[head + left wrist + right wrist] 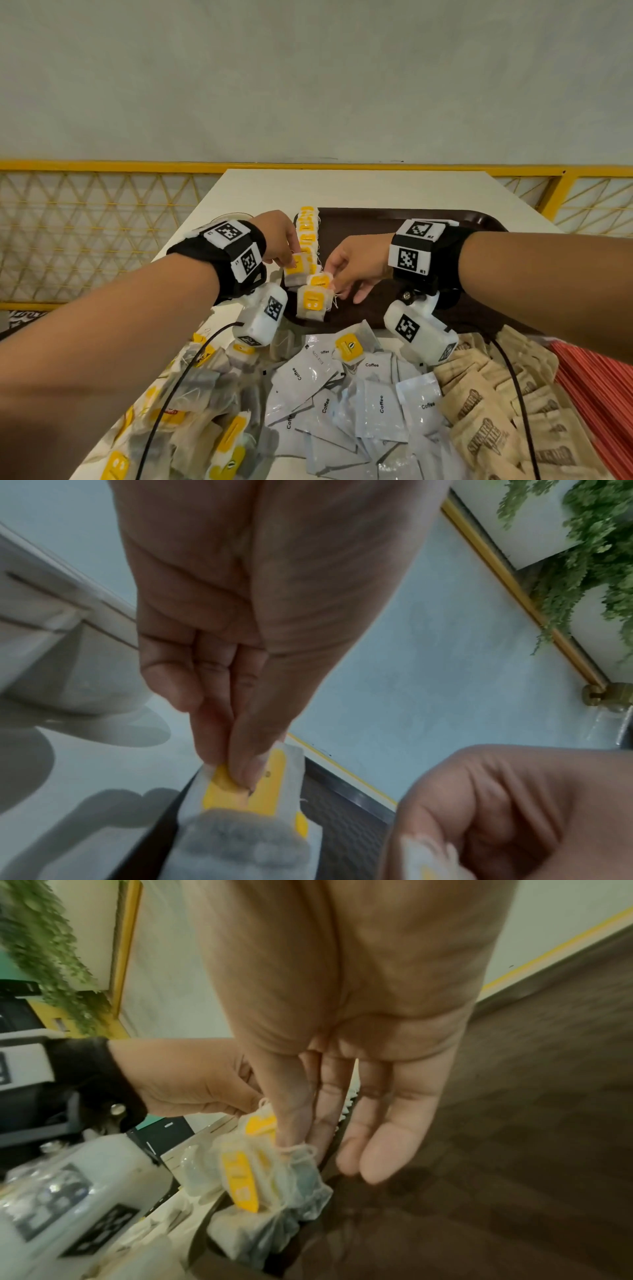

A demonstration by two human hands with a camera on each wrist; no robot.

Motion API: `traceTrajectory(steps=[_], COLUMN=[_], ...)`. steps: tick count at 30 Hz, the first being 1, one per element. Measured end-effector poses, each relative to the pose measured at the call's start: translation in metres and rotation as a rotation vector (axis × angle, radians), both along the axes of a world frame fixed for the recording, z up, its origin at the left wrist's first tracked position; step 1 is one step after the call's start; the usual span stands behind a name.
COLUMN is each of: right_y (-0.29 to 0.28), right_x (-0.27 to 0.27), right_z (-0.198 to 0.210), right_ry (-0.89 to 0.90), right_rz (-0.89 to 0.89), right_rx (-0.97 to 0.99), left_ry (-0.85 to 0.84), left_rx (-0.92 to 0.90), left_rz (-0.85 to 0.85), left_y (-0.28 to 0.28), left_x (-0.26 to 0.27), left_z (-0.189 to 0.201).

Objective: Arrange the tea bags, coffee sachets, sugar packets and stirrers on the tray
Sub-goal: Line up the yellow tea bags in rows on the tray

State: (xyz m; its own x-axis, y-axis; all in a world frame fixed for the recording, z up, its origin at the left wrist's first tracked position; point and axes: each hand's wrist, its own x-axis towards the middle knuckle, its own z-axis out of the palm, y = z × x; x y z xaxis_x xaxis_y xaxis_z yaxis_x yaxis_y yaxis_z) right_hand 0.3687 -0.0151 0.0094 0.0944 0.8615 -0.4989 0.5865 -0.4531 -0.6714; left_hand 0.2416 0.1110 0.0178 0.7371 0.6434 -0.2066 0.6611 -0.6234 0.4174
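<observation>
A dark brown tray (pixel 411 222) lies on the white table. Along its left edge runs a row of yellow-tagged tea bags (pixel 307 228). My left hand (pixel 291 262) pinches a tea bag (pixel 295 267) (pixel 246 791) by its yellow tag at the near end of that row. My right hand (pixel 337 284) pinches another tea bag (pixel 320 281) (pixel 260 1122) between thumb and forefinger, with the other fingers (pixel 387 1139) straight. Below it, more tea bags (pixel 312 303) (pixel 253 1175) lie bunched at the tray's near left corner.
Near me lie loose heaps: tea bags (pixel 205 411) on the left, grey coffee sachets (pixel 359 394) in the middle, brown sugar packets (pixel 496 411) to the right, red stirrers (pixel 599 394) at the far right. A white cup (pixel 68 669) stands left of the tray. Black cables (pixel 178 387) trail over the heaps.
</observation>
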Motion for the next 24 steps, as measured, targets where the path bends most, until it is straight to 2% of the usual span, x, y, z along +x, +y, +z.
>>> traceTrajectory(steps=[3, 6, 12, 20, 24], right_y=[-0.001, 0.002, 0.012, 0.023, 0.029], right_x=[-0.001, -0.002, -0.007, -0.014, -0.016], right_z=[0.006, 0.006, 0.005, 0.001, 0.002], right_ry=[0.013, -0.008, -0.049, 0.066, 0.073], right_rz=[0.048, 0.043, -0.167, -0.244, -0.319], right_rx=[-0.026, -0.028, -0.002, 0.108, 0.205], left_ry=[-0.001, 0.074, 0.183, 0.124, 0.059], left_rx=[-0.021, -0.045, -0.12, -0.141, -0.133], left_rz=[-0.016, -0.088, -0.169, -0.15, -0.067], left_y=[0.0, -0.002, -0.009, -0.01, -0.01], left_x=[-0.002, -0.008, -0.015, -0.016, -0.016], left_z=[0.005, 0.014, 0.015, 0.004, 0.003])
